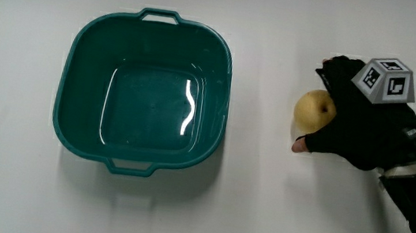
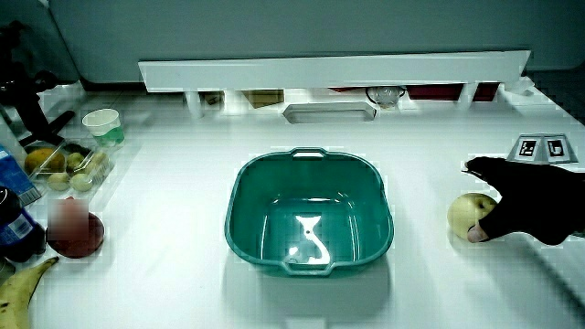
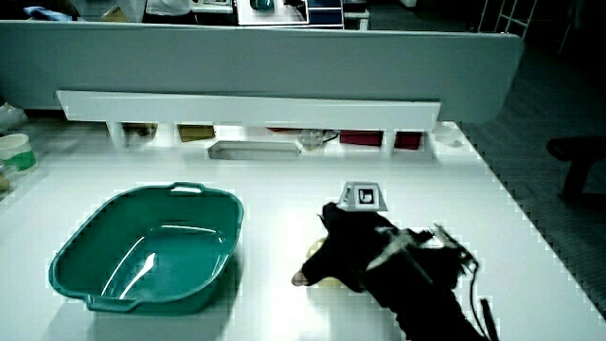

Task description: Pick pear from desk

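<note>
A yellow pear (image 1: 314,110) lies on the white table beside a teal basin (image 1: 152,18). The gloved hand (image 1: 344,121) wraps around the pear, with the fingers curled over its top and the thumb under its near side. The patterned cube (image 1: 387,79) sits on the back of the hand. In a side view the pear (image 2: 466,212) shows between the basin (image 2: 306,157) and the hand (image 2: 521,206). In a side view where the hand (image 3: 355,251) covers nearly all of the pear, the basin (image 3: 142,194) stands beside it, holding nothing.
At the table's edge, away from the hand, lie a banana (image 2: 18,283), a red bowl (image 2: 75,233), a clear box of fruit (image 2: 64,164) and a cup (image 2: 102,123). A low partition shelf (image 2: 329,68) has a small grey tray (image 2: 329,111) before it.
</note>
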Demonstrator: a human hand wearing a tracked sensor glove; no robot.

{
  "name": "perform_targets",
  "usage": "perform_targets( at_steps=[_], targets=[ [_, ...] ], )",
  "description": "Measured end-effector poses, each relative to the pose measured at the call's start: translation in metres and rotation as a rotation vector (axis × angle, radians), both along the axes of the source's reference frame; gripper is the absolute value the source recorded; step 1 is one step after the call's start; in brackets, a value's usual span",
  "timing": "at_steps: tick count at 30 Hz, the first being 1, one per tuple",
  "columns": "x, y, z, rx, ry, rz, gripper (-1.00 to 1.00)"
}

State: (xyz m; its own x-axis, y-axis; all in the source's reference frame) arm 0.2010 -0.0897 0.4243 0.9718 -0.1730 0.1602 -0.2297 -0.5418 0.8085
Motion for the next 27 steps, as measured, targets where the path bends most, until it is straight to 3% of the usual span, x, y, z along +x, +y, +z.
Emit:
perform_targets(
  at_steps=[6,14,16,24,27],
  targets=[
    [0.013,-0.004,0.016,-0.027,0.05,0.039,0.0],
    [0.018,-0.007,0.024,-0.066,0.058,0.063,0.0],
    [0.019,-0.008,0.026,-0.05,0.073,0.066,0.0],
    [0.018,-0.01,0.028,-0.074,0.064,0.063,0.0],
    [0.019,-0.01,0.028,-0.041,0.047,0.059,0.17]
  ],
)
